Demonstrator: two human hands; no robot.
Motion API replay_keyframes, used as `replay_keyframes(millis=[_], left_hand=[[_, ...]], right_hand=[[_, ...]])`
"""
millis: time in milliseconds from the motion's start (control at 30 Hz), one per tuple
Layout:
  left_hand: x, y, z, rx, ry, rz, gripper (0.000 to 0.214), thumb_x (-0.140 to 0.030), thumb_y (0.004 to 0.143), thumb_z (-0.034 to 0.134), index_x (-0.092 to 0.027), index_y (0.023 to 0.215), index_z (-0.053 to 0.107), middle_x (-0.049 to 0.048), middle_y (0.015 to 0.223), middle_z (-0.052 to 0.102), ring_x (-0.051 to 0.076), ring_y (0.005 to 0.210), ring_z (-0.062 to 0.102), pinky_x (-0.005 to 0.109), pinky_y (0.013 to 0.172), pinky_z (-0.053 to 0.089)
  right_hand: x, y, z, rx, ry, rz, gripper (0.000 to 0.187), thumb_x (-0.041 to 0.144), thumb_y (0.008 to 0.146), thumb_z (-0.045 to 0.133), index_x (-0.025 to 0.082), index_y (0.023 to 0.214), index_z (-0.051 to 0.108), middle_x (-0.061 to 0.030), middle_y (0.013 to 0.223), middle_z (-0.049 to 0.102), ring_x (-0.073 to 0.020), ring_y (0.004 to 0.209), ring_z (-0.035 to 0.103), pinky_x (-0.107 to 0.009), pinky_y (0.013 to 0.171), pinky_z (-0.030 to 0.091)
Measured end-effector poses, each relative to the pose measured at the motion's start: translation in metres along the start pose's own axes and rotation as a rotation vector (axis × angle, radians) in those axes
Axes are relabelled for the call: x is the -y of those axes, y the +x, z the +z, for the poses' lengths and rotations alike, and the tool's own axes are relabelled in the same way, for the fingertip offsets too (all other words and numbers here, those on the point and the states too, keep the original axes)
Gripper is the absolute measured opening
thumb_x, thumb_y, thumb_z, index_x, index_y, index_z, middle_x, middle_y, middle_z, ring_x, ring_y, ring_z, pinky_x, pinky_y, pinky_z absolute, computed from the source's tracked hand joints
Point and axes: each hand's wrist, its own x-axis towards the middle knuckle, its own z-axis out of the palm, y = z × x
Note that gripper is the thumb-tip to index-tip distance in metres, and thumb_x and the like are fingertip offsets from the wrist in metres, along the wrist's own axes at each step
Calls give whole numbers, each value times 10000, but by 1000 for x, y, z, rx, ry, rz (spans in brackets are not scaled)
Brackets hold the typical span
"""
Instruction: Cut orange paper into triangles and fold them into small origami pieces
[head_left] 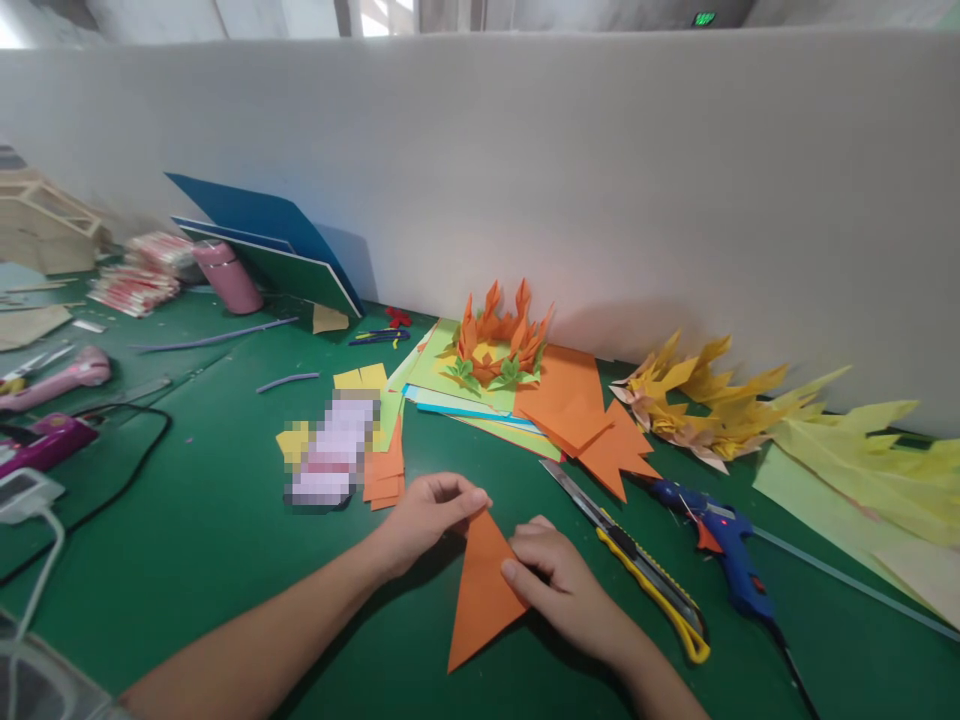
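A folded, roughly triangular piece of orange paper (486, 590) is held between my two hands above the green table. My left hand (433, 515) pinches its top corner between thumb and fingers. On the paper's right edge, my right hand (553, 572) grips with the thumb on top and the fingers curled behind. One long point of the paper hangs down toward me. Just right of my right hand lies a yellow utility knife (637, 570) with its blade out. Beyond the hands, an orange folded-paper ring (491, 345) with green leaves stands on coloured sheets.
A blue glue gun (720, 545) lies to the right, its cord running toward me. Yellow folded-paper pieces (697, 400) stand behind it. Orange sheets (570, 390) lie mid-table. A pink bottle (229, 278) leans by blue boards (247, 220) at the back left, before a white partition (480, 160).
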Motion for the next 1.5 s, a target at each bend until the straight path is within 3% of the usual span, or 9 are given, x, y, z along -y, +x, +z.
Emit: replay_keyframes(millis=[500,767,933,1100,1267,1367,1500], left_hand=[[-2,-4,8,-100,-53,3,483,-547,421,803,-157,474,522,-68,398,449,56,401,372,201,425,297],[-2,1,4,-130,-203,4,453,-450,437,836,-156,503,498,-63,434,483,48,411,407,178,438,307],[-6,6,-6,-260,-283,117,485,-459,456,829,-161,550,457,-83,477,465,28,439,369,158,462,297],[-2,-2,5,-155,-55,186,421,-499,625,722,-171,605,459,-82,510,425,47,462,355,189,471,302],[5,-6,12,56,-6,160,415,-413,566,778,-179,702,463,-59,671,495,56,533,423,196,505,344],[4,-4,8,41,28,144,364,-378,578,772,-169,689,495,-58,648,489,59,544,421,199,530,343],[2,-1,2,-87,22,169,313,-366,588,761,-163,697,549,-44,664,529,90,631,482,218,611,386]], right_hand=[[-1,0,-1,0,19,-17,365,308,862,381,197,554,219,66,533,245,-116,537,304,-295,637,260],[2,1,-3,7,62,-10,365,321,856,379,202,552,216,64,532,237,-119,534,299,-295,636,267],[-2,-1,-1,-29,141,5,393,388,861,382,207,546,233,49,548,258,-129,563,310,-289,622,294],[-5,-1,-1,-189,212,63,435,482,858,388,206,538,283,36,553,302,-132,576,329,-287,610,309],[-5,-1,1,-364,305,131,472,558,831,446,205,532,355,31,543,343,-133,571,362,-266,559,321],[-5,-1,0,-387,400,141,512,624,814,443,208,529,355,40,518,341,-119,516,356,-247,501,307],[-4,-1,-2,-335,420,84,513,618,830,437,183,567,507,3,556,494,-137,551,465,-256,551,361]])
